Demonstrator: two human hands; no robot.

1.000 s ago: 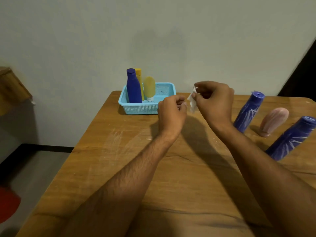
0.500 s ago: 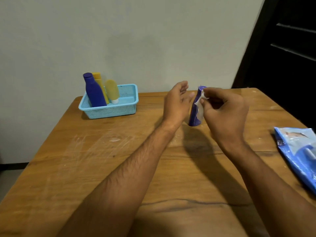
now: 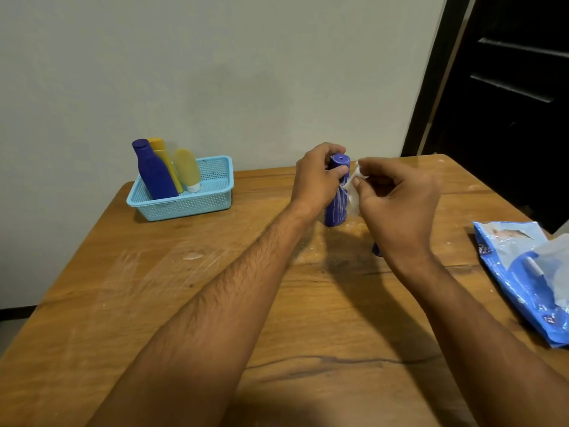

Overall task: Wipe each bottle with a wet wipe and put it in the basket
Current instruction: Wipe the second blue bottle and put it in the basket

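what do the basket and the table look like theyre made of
Basket: looks like light blue moulded plastic, judging by its fine perforated mesh walls and smooth solid rim. Table: seems to be wood with a worn finish; grain lines and a dark crack-like streak show, plus whitish smears.

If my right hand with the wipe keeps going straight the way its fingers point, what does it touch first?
Most likely the purple bottle gripped by the left hand: the right hand pinches the wipe right beside it, though whether they touch is unclear.

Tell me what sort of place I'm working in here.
Probably a room in a home: a worn wooden table pushed against a plain painted wall, with a dark panelled door at the right.
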